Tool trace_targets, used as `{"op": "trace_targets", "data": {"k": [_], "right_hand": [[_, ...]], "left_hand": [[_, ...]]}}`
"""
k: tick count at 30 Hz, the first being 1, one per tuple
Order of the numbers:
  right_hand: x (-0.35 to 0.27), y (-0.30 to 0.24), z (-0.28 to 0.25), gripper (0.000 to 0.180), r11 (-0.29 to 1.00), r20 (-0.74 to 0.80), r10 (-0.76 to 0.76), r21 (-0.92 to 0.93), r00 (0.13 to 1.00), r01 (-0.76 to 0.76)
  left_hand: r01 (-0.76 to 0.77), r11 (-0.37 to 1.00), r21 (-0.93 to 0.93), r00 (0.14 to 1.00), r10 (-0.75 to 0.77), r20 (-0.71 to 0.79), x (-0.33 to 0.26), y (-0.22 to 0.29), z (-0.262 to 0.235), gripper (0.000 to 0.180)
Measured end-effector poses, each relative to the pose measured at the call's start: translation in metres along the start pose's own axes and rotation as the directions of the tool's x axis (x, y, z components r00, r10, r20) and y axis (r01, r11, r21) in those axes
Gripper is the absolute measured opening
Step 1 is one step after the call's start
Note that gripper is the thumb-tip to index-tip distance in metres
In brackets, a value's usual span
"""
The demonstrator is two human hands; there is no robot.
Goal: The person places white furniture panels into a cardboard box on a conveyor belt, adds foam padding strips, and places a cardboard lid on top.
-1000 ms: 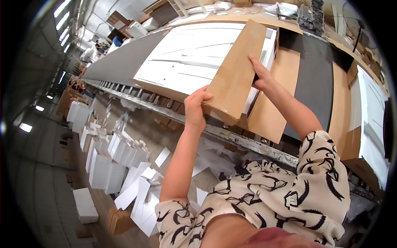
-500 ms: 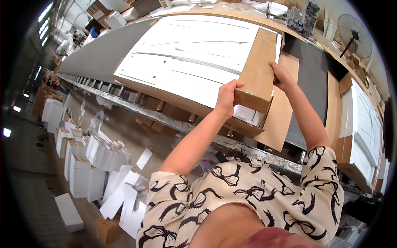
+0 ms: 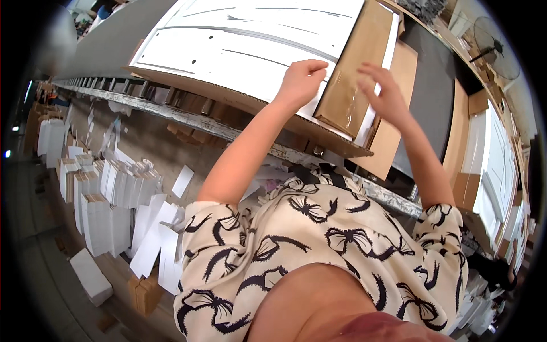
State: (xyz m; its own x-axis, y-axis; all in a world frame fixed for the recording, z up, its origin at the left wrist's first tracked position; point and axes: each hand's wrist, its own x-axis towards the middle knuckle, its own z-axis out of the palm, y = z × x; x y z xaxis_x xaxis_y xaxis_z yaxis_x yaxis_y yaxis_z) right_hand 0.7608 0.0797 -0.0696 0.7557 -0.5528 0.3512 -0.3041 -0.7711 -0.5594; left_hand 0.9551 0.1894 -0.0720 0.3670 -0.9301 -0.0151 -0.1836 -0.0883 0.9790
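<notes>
- Hands first: left hand (image 3: 302, 80) is curled into a loose fist, knuckles resting on the long flat brown cardboard box (image 3: 356, 62) at its near left edge; whether the fingers pinch anything cannot be told.
- Right hand (image 3: 384, 94) is spread, fingers apart and blurred, hovering over the near right end of the same cardboard box, touching or just above it; it grips nothing.
- Cardboard box lies flat on the large white moulded panel (image 3: 245, 40), along the panel's right side, with a strip of clear tape shining near its close end.
- White panel rests on a brown cardboard sheet (image 3: 296, 122) that sticks out under its front edge, all on a metal roller conveyor (image 3: 188, 117) running across the view.
- Right of the box sit another flat brown board (image 3: 399, 108) and a dark grey mat (image 3: 430, 97), with more white panels (image 3: 490, 165) further right.
- Below the conveyor, on the floor at the left, stacks of white cardboard corner pieces (image 3: 108, 211) stand and lean.
- Person wears a cream blouse printed with black bows (image 3: 319, 245).
</notes>
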Motion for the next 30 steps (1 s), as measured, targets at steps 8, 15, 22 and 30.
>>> {"op": "trace_targets", "data": {"k": [8, 15, 22, 30], "right_hand": [[-0.009, -0.017, 0.034, 0.064, 0.865, 0.325, -0.155, -0.412, 0.933, 0.287], [0.033, 0.001, 0.046, 0.04, 0.895, 0.366, -0.395, -0.054, 0.843, 0.443], [0.051, 0.005, 0.051, 0.028, 0.873, 0.486, -0.457, 0.082, 0.745, 0.481], [0.043, -0.012, 0.043, 0.033, 0.915, 0.202, -0.391, -0.016, 0.898, 0.403]], "left_hand": [[-0.285, 0.928, -0.241, 0.677, 0.016, -0.736, -0.109, -0.023, -0.055, 0.021], [-0.154, 0.926, -0.344, 0.479, -0.234, -0.846, -0.206, -0.087, -0.071, 0.022], [-0.142, 0.905, -0.4, 0.445, -0.303, -0.843, -0.219, -0.078, -0.051, 0.021], [-0.036, 0.917, -0.398, 0.247, -0.378, -0.892, -0.251, -0.104, -0.049, 0.021]]}}
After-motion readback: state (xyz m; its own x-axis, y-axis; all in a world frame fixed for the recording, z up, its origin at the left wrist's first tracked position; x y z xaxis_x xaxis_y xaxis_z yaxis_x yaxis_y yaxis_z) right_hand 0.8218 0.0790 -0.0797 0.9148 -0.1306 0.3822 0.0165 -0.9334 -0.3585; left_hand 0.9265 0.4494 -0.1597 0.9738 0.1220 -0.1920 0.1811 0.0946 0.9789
